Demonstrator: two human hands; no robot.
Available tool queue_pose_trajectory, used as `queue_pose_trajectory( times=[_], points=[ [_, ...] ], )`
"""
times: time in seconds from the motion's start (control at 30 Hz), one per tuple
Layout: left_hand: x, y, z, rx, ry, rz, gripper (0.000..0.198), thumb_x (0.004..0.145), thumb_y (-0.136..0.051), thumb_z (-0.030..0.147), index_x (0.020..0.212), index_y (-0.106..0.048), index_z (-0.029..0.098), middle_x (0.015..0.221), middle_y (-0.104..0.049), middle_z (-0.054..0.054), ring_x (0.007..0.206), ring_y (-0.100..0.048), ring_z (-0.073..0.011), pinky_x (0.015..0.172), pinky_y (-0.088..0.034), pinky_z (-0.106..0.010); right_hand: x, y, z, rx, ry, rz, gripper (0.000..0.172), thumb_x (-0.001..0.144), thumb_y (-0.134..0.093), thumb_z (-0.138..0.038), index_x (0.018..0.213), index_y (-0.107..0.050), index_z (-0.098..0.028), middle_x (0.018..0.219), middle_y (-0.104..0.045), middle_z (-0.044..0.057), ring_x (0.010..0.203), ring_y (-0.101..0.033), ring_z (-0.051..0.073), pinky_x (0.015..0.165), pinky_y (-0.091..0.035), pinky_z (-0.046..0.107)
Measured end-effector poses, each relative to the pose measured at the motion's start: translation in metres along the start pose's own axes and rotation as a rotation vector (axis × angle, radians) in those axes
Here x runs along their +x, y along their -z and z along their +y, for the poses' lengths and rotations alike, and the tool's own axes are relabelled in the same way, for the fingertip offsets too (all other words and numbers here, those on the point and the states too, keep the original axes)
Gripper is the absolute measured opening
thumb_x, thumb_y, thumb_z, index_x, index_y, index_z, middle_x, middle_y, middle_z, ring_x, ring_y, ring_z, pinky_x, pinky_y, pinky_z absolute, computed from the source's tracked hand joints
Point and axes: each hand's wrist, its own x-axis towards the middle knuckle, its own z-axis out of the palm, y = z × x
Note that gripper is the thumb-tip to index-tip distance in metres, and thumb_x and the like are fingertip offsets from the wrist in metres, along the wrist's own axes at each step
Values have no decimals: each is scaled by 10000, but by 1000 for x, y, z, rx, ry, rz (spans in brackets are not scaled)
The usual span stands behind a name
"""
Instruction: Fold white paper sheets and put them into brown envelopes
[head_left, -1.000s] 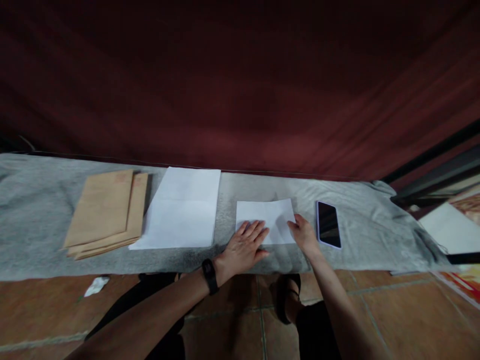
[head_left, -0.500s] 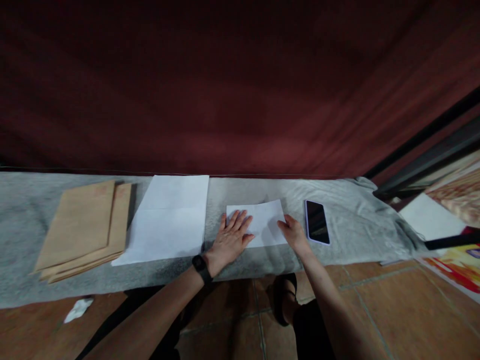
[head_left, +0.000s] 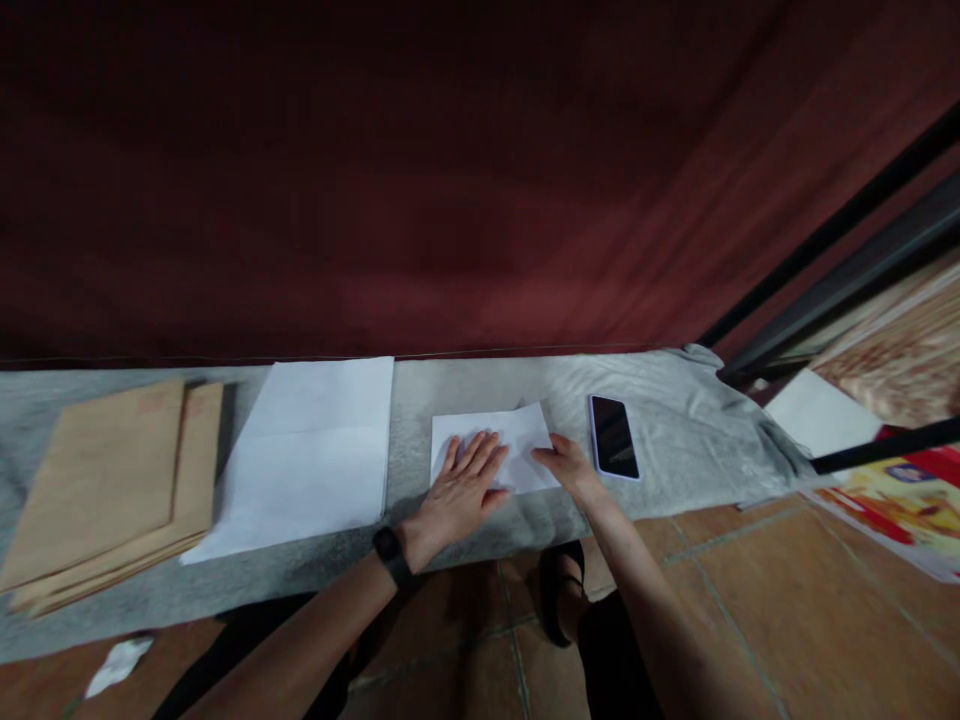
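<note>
A folded sheet of white paper [head_left: 527,430] lies on the grey cloth in front of me. Flat on its left part rests my left hand [head_left: 466,490], fingers spread and a dark watch on the wrist. My right hand [head_left: 568,466] pinches the paper's right edge between thumb and fingers. To the left is a stack of larger white paper sheets [head_left: 311,460], with a crease across the top one. A phone [head_left: 614,437] with a dark screen lies just right of my right hand.
Several brown paper envelopes [head_left: 105,480] are piled at the far left of the grey cloth [head_left: 480,384]. A dark red curtain [head_left: 420,200] hangs behind. Crumpled white tissue [head_left: 118,666] lies on the tiled floor. Dark metal bars [head_left: 840,235] and a colourful printed sheet [head_left: 911,500] are at right.
The view has shifted, moving the things on the cloth leftward in the picture. My left hand has slid a little to the right over the folded paper; the right hand keeps its edge.
</note>
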Motion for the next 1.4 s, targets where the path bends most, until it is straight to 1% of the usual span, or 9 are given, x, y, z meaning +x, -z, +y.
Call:
queue_pose_trajectory(
  times=[0.13, 0.4, 0.57, 0.7, 0.9, 1.0, 1.1, 1.27, 1.4],
  points=[
    [-2, 6, 3, -10, -74, -67, 655, 963, -388, 606, 1504, -342, 239, 1606, -297, -92, 1493, -219, -286, 1203, -132, -578, -3, 2, -4, 79, -56, -70, 200, 766, -555, -304, 829, -688, -168, 722, -695, 24, 657, -633, 182, 570, -484, 261],
    [-3, 7, -2, 2, -95, -57, 567, 1000, -381, 515, 1469, -391, 199, 1560, -386, -112, 1461, -309, -255, 1209, -162, -526, -5, 2, -6, -13, -88, -32, 152, 771, -533, -316, 690, -582, -198, 571, -543, -30, 547, -511, 139, 489, -356, 237],
    [-3, 8, -1, -12, -115, -65, 510, 1002, -425, 442, 1451, -414, 200, 1560, -387, -107, 1457, -317, -247, 1208, -188, -502, -5, 2, -9, -148, -85, 9, 130, 788, -540, -271, 679, -562, -204, 595, -542, -29, 591, -530, 146, 530, -351, 246],
    [-4, 9, -1, -56, -136, -71, 463, 1001, -446, 368, 1433, -437, 201, 1552, -401, -106, 1449, -332, -240, 1211, -189, -485, -4, 1, -9, -254, -103, 44, 56, 797, -559, -227, 776, -600, -194, 680, -602, -2, 672, -577, 169, 603, -376, 259],
    [-4, 10, 0, -96, -136, -70, 437, 999, -444, 343, 1417, -456, 216, 1536, -430, -94, 1446, -338, -238, 1213, -173, -484, -6, -1, -6, -462, -96, 49, 159, 872, -564, -254, 997, -624, -176, 947, -702, 80, 886, -653, 209, 719, -425, 263],
    [-4, 10, 0, -81, -127, -75, 449, 1005, -425, 350, 1430, -443, 209, 1550, -408, -98, 1453, -327, -234, 1216, -173, -482, -6, -1, -7, -532, -95, 33, 162, 904, -556, -287, 1006, -626, -182, 969, -711, 80, 919, -665, 214, 723, -433, 259],
    [-6, 6, -1, -58, -108, -54, 513, 1008, -408, 399, 1474, -385, 184, 1583, -341, -115, 1480, -266, -228, 1223, -172, -459, -8, 0, -10, -572, -113, 20, 177, 920, -547, -311, 1015, -632, -189, 978, -717, 76, 935, -674, 220, 717, -435, 261],
    [-10, -2, -2, -33, -49, -9, 587, 1007, -380, 460, 1512, -324, 164, 1609, -274, -127, 1503, -190, -239, 1228, -175, -449, -14, 1, -19, -654, -130, 15, 265, 940, -526, -343, 1138, -597, -181, 1014, -722, 88, 936, -686, 238, 710, -437, 281],
    [-10, -5, 0, -3, -21, 8, 588, 1007, -375, 466, 1506, -339, 158, 1605, -281, -132, 1499, -203, -250, 1224, -196, -458, -20, -1, -22, -720, -129, 116, 314, 952, -499, -321, 1225, -549, -174, 1020, -718, 94, 918, -687, 252, 739, -470, 316]
  ],
)
